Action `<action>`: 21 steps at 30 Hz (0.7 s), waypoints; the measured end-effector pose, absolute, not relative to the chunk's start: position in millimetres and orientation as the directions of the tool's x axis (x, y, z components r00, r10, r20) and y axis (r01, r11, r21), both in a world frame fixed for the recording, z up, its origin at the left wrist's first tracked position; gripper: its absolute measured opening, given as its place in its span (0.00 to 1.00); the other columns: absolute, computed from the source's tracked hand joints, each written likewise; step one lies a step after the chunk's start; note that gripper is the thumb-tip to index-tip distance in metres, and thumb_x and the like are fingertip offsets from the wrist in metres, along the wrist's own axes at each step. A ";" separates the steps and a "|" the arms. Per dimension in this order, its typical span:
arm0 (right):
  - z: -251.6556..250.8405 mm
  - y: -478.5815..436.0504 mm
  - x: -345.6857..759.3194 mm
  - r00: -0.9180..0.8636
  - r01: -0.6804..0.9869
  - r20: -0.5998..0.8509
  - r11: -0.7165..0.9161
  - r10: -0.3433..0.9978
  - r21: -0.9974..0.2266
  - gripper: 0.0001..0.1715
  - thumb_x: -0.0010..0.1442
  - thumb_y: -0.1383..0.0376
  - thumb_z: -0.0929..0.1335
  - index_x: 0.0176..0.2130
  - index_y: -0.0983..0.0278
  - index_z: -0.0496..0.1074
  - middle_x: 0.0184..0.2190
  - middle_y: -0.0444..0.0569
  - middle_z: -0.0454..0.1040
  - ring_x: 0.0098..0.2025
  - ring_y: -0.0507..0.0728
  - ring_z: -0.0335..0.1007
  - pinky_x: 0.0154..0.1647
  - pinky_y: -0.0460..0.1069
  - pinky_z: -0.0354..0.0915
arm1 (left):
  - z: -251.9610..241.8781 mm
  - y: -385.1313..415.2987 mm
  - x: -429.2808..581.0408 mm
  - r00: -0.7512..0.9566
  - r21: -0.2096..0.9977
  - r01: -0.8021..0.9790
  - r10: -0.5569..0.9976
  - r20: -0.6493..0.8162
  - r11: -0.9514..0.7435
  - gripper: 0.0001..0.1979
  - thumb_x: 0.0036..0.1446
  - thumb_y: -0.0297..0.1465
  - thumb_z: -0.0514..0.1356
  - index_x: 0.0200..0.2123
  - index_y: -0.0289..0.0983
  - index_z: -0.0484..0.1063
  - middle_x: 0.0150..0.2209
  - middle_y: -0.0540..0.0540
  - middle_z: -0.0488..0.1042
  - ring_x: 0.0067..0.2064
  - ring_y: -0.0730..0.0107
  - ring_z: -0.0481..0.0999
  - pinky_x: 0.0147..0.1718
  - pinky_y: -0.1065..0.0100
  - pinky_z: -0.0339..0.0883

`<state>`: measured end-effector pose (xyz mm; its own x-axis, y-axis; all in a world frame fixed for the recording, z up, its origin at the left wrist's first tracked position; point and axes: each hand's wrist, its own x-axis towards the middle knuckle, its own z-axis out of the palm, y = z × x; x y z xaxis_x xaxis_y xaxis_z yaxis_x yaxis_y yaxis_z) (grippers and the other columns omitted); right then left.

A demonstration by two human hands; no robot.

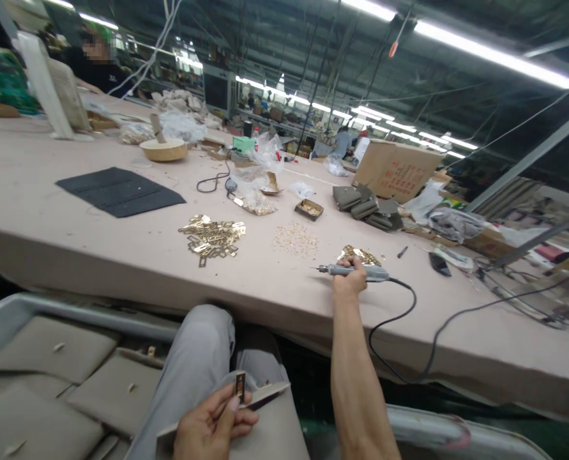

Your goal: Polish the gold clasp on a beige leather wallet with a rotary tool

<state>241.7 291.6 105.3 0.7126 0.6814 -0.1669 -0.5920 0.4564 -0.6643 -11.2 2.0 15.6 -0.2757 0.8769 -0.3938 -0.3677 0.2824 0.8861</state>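
Power screwdriver (379, 275) is lying along the desk's (121, 255) near edge, tip pointing left, the right hand (350, 282) clamping its fingers round it, while the left hand (207, 429) is pinching a brass clasp (240, 386) below.

No legible text, number or brand anywhere in view. Only candidate: red printed marks on the side face of the brown cardboard box (396, 169) at the far right of the table; too small and blurred to read. Language of the print not determinable.
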 end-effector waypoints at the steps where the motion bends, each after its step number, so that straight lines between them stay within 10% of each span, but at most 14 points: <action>1: 107.4 274.3 236.5 0.668 -0.613 -0.141 0.432 0.731 -0.662 0.14 0.57 0.71 0.71 0.31 0.63 0.61 0.26 0.38 0.65 0.21 0.45 0.58 0.23 0.41 0.66 | 19.6 1.6 -11.0 -0.248 0.879 -0.370 0.879 -0.406 0.301 0.30 0.43 0.48 0.75 0.41 0.30 0.81 0.34 0.38 0.85 0.28 0.56 0.85 0.27 0.65 0.83; 11: 116.1 82.4 143.5 0.180 -0.597 0.183 0.255 0.966 -0.760 0.11 0.58 0.68 0.74 0.32 0.64 0.67 0.30 0.42 0.68 0.23 0.47 0.58 0.27 0.45 0.61 | 34.2 3.4 -8.4 -0.231 0.853 -0.405 0.866 -0.443 0.328 0.19 0.55 0.34 0.64 0.45 0.25 0.77 0.35 0.36 0.84 0.29 0.63 0.86 0.28 0.71 0.81; 21: 94.0 47.2 109.9 0.104 -0.464 0.310 0.322 0.945 -0.825 0.06 0.64 0.68 0.70 0.36 0.62 0.68 0.31 0.43 0.69 0.23 0.48 0.60 0.27 0.48 0.62 | 35.3 -0.9 -8.9 -0.210 0.838 -0.445 0.872 -0.441 0.316 0.18 0.56 0.32 0.63 0.46 0.24 0.77 0.31 0.37 0.84 0.29 0.61 0.86 0.29 0.69 0.80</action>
